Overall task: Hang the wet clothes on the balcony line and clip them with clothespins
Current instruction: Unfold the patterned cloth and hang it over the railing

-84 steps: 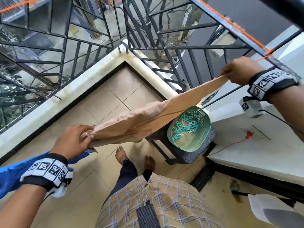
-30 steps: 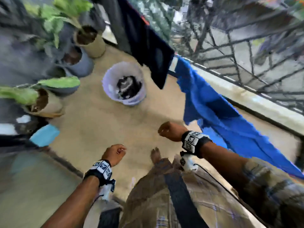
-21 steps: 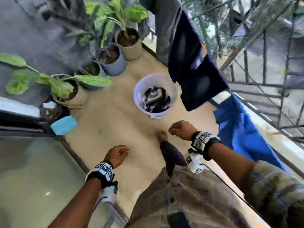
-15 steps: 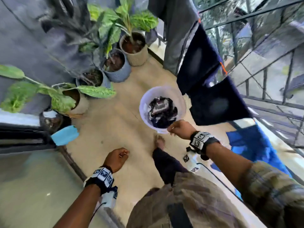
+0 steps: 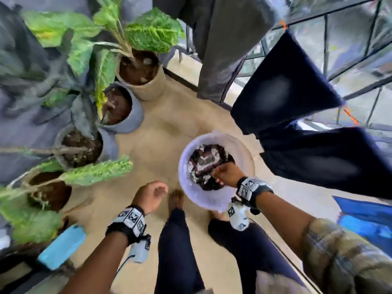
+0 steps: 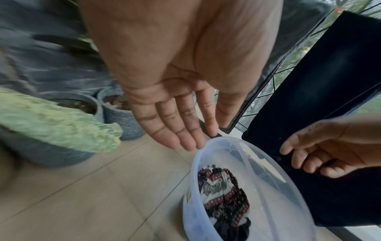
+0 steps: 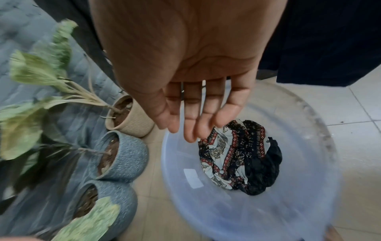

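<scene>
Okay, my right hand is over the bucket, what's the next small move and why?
Probably lower the right hand and pinch the patterned cloth: its fingers are straight above the cloth, not holding it, and the cloth lies in the bucket.

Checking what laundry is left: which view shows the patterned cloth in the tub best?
The right wrist view: the patterned cloth lies unobstructed in the plastic tub, print sharp. The left wrist view sees it obliquely through the tub wall; in the head view the right hand partly covers it.

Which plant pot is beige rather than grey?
The ribbed beige pot, farthest from the person in the row along the wall; the two pots just before it are grey.
</scene>
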Demonstrator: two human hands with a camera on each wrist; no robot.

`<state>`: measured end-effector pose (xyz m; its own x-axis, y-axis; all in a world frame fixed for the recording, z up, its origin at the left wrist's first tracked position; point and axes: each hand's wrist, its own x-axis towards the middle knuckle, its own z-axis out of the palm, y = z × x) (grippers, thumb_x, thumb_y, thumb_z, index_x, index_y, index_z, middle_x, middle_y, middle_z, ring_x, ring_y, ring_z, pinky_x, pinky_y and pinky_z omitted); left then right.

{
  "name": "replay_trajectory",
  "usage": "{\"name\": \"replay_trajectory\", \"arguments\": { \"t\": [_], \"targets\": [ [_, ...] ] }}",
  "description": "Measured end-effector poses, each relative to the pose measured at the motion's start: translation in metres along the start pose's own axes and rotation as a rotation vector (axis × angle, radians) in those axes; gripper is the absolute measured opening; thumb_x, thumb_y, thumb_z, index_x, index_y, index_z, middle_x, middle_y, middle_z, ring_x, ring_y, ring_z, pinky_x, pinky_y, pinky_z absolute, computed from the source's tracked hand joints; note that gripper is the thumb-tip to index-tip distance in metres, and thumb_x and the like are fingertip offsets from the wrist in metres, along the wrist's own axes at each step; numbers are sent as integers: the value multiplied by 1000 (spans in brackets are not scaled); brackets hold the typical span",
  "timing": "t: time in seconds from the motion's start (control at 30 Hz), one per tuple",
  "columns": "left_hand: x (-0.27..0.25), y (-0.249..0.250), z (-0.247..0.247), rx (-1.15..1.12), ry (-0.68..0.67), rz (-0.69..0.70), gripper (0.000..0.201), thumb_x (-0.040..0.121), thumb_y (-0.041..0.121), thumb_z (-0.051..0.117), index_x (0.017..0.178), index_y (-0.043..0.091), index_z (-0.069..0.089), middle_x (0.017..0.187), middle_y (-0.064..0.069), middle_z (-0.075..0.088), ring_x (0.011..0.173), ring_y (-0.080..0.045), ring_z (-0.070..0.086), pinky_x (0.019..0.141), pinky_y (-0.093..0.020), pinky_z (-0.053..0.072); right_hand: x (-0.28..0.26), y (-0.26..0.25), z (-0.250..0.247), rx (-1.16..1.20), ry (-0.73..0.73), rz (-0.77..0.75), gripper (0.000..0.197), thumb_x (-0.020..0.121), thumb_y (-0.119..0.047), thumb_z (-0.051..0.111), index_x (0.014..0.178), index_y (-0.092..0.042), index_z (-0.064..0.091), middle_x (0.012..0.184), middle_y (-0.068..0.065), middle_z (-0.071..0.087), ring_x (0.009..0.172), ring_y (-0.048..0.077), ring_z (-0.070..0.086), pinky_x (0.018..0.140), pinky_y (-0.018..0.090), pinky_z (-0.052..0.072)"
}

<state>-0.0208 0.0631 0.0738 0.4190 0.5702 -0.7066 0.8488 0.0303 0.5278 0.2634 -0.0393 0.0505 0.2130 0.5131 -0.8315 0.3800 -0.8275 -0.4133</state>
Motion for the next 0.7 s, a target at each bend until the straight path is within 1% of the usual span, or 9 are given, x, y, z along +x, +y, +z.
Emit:
{"name": "replay_trajectory", "arguments": {
  "t": [0.07,0.13,0.2,0.27,0.33,0.43,0.5,0.6,0.7],
  "targets": [
    [67,-14,-10,3,-24,58,29,82,14,64,69,40,66,73,23,69,70,0,63,80,-28,47,54,7,11,31,-2,39,12,73,-46,63,75,-39,73,83,-2,71,82,23,66,82,41,56],
    [138,-27,-11,8,-59,115,19,73,33,60,75,51,66,79,9,72,79,-17,69,86,-36,51,124,30,25,69,65,71,47,67,-59,61,104,-33,72,103,-2,71,97,23,65,85,34,50],
    [195,-33,-6,19,-81,144,14,68,49,58,79,49,67,85,1,72,86,-23,70,88,-39,53,175,48,38,98,185,108,64,72,-71,56,118,-27,65,113,-2,67,103,24,63,87,32,48],
    [233,-33,-1,50,-91,164,14,75,48,68,87,43,62,88,3,70,90,-24,70,91,-38,54,209,58,43,128,272,141,60,82,-61,61,124,-18,62,116,0,64,103,24,60,88,34,46],
    [267,-35,10,84,-186,205,28,76,48,77,96,48,58,90,9,66,89,-22,68,94,-36,52,238,69,51,144,338,243,77,83,-59,64,141,-12,47,135,11,56,118,32,56,94,39,45],
    [291,-34,23,68,-296,244,56,57,71,78,105,52,57,93,8,63,81,-20,64,92,-34,51,263,82,67,191,266,383,98,87,-53,63,156,-6,12,148,19,43,127,38,50,98,41,45],
    [296,-31,28,86,-354,276,52,62,62,81,108,50,60,98,8,67,81,-15,64,93,-39,53,271,89,80,181,225,406,80,91,-43,64,149,-3,25,135,20,54,114,37,58,82,37,49],
    [295,-22,28,133,-382,298,51,63,66,76,109,55,58,89,11,70,75,-17,64,87,-41,54,272,96,91,144,280,343,34,91,-32,62,114,-8,54,102,13,63,88,32,61,66,29,44],
    [285,-10,27,231,-327,271,49,79,45,79,124,38,58,88,8,69,70,-14,61,83,-35,51,253,89,84,309,332,267,23,84,-21,59,67,-16,44,64,6,47,58,25,47,50,26,31]
  ]
}}
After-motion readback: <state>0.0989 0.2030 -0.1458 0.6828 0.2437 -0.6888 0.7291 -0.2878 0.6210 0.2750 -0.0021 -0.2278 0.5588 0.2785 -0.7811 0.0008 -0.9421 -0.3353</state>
